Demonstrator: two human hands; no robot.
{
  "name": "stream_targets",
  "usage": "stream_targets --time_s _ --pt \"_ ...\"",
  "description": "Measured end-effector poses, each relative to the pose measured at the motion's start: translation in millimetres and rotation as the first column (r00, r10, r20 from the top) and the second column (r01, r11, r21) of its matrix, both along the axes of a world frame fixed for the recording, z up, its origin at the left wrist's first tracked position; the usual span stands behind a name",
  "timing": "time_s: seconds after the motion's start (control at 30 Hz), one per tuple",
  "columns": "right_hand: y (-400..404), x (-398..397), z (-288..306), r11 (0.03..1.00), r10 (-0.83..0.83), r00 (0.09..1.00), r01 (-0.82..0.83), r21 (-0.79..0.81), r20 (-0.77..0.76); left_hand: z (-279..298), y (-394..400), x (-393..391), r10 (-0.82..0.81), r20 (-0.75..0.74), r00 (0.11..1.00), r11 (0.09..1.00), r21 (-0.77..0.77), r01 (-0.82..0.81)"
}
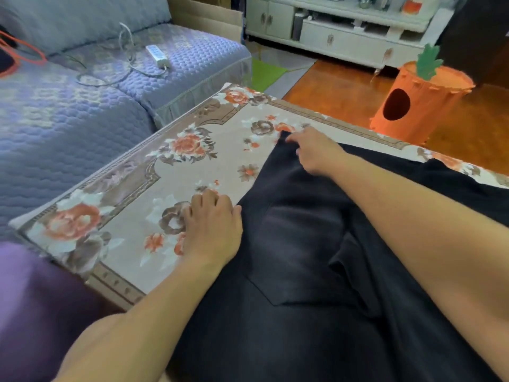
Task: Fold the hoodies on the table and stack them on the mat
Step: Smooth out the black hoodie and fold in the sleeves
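Note:
A black hoodie [303, 244] lies spread over the right half of the floral mat [132, 194], its front pocket facing up. My right hand [314, 151] reaches across to the hoodie's far left corner and pinches the fabric there between thumb and fingers. At the hoodie's left edge, nearer to me, my left hand [212, 230] lies palm down with its fingers curled at the cloth's border, half on the mat. Whether it grips the edge I cannot make out.
A blue quilted sofa [68, 111] with a white power strip [157, 55] and cables runs along the left. A purple garment [35, 307] lies at the near left. An orange carrot-shaped pet house [418, 103] stands on the wooden floor beyond the mat, before a white cabinet [330, 31].

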State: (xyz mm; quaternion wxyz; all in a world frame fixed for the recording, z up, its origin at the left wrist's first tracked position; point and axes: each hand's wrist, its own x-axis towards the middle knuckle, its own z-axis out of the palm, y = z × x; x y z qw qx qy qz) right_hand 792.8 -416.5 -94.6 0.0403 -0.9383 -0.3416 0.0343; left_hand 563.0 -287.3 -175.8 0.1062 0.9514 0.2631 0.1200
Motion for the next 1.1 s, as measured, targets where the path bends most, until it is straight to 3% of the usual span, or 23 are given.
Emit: stream_targets --time_s 0.1,0.2,0.3,0.4,0.47,0.67,0.77,0.9,1.1 --pt "31.6 40.4 -14.0 0.993 0.024 1.0 -0.026 -0.114 -0.018 -3.4 1.8 2.0 -0.004 -0.012 1.0 1.0 0.01 0.004" --pt "38.8 68.7 -22.8 0.952 0.158 0.987 -0.149 -0.267 0.014 -4.4 1.0 2.0 -0.009 0.003 1.0 1.0 0.029 0.009" --pt "41.2 84.3 -14.3 0.928 0.24 0.947 -0.16 -0.338 0.212 -6.0 0.2 2.5 0.003 0.003 1.0 0.999 0.041 -0.003" --pt "44.8 96.8 -8.1 0.977 0.086 0.907 0.003 -0.212 0.411 -6.3 -1.3 3.7 0.009 -0.004 1.0 0.999 0.046 -0.008" --pt "52.6 96.9 -15.7 0.978 0.072 0.937 0.0 -0.206 0.343 -5.5 -1.7 3.7 0.009 -0.006 1.0 0.999 0.049 -0.009" --pt "30.8 95.5 -30.3 0.948 0.242 0.966 -0.214 -0.234 0.094 -5.1 -1.5 6.0 0.008 0.004 1.0 1.0 0.019 -0.008" --pt "26.3 97.1 -28.4 0.916 0.328 0.938 -0.288 -0.281 0.108 -3.2 -2.5 5.7 0.006 0.0 1.0 1.0 0.012 -0.006" --pt "35.8 98.4 -29.4 0.927 0.313 0.934 -0.262 -0.269 0.169 -3.8 -3.5 4.8 -0.015 0.039 0.999 0.999 -0.028 0.016" --pt "43.6 106.3 -29.1 0.894 0.376 0.916 -0.319 -0.314 0.14 -4.0 -2.0 4.4 -0.034 0.06 0.998 0.998 -0.052 0.037"
